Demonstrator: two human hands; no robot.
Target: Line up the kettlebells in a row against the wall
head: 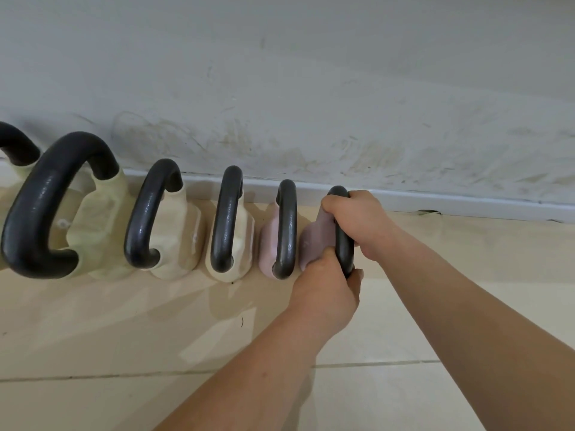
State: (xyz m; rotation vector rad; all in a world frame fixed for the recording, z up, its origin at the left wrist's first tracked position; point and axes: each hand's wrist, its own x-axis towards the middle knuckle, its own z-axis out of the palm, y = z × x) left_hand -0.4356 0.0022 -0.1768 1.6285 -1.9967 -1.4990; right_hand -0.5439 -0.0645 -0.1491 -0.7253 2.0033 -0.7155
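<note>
Several kettlebells with dark handles stand in a row along the wall point(311, 88). From the left: one cut off by the frame edge point(15, 147), a large cream one point(99, 219), two smaller cream ones point(180, 231) point(239, 241), a pink one point(269, 241), then a second pink kettlebell point(317, 237) at the right end. Both hands hold that last one's handle. My left hand point(326, 287) grips its near end. My right hand point(357, 219) wraps its far end. Its body is partly hidden behind my hands.
A white skirting board point(435, 200) runs along the foot of the scuffed wall. Beige floor tiles point(124, 337) spread out in front of the row and to the right of the last kettlebell.
</note>
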